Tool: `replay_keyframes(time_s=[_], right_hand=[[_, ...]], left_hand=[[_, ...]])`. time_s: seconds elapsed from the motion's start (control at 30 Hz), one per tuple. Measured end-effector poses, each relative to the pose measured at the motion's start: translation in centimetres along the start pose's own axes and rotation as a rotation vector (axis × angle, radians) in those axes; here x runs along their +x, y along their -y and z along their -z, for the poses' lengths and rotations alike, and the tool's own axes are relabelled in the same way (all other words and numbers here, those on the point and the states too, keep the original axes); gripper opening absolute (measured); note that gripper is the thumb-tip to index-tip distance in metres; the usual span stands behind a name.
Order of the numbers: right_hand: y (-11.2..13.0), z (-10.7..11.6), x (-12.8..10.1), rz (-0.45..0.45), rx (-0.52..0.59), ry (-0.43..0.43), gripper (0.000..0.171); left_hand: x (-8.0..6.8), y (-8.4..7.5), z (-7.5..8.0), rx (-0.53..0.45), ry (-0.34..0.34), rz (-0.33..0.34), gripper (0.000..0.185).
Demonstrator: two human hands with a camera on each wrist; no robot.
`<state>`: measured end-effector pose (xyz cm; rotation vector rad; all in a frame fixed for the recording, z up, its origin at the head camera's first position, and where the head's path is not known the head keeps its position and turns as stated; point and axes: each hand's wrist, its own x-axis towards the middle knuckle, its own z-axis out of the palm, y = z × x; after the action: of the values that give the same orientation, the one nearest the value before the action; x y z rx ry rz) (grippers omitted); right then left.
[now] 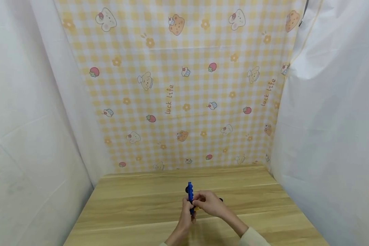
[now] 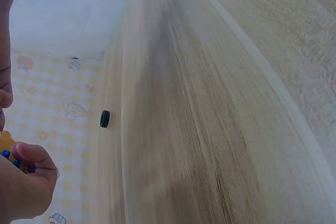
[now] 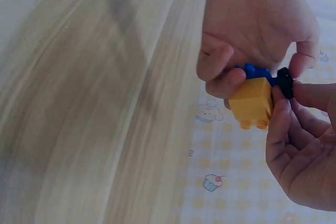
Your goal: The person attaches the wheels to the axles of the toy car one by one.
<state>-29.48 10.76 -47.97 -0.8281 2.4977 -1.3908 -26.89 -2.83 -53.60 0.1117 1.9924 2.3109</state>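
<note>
Blue and yellow brick toy (image 3: 254, 98) held above the counter (image 1: 135, 208), between both hands: left hand (image 1: 186, 213) pinches its blue part, right hand (image 1: 210, 204) fingers curl around its black wheel (image 3: 285, 82). A loose wheel (image 2: 105, 118) lies nearby.

Blue toy chassis (image 1: 190, 194) with yellow block (image 3: 252, 102) and black wheel (image 3: 285, 82) attached, held upright between left hand (image 1: 186, 217) and right hand (image 1: 210, 204). Loose black wheel (image 2: 105, 119) lies beyond them.

Above the wooden table (image 1: 135, 205), the left hand (image 1: 186, 217) and right hand (image 1: 210, 204) together hold an upright blue toy piece (image 1: 190, 193) before the checked backdrop (image 1: 184, 85).
</note>
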Motion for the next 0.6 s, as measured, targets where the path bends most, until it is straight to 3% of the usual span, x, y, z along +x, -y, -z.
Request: replay_keyframes(time_s=[0.3, 0.6], right_hand=[[0.05, 0.44, -0.04, -0.004, 0.008, 0.061, 0.014], [0.0, -0.36, 0.07, 0.068, -0.131, 0.001, 0.01]], left_hand=[[-0.1, -0.15, 0.3, -0.004, 0.077, 0.022, 0.025], [-0.16, 0.17, 0.32, -0.018, 0.036, -0.024, 0.028]])
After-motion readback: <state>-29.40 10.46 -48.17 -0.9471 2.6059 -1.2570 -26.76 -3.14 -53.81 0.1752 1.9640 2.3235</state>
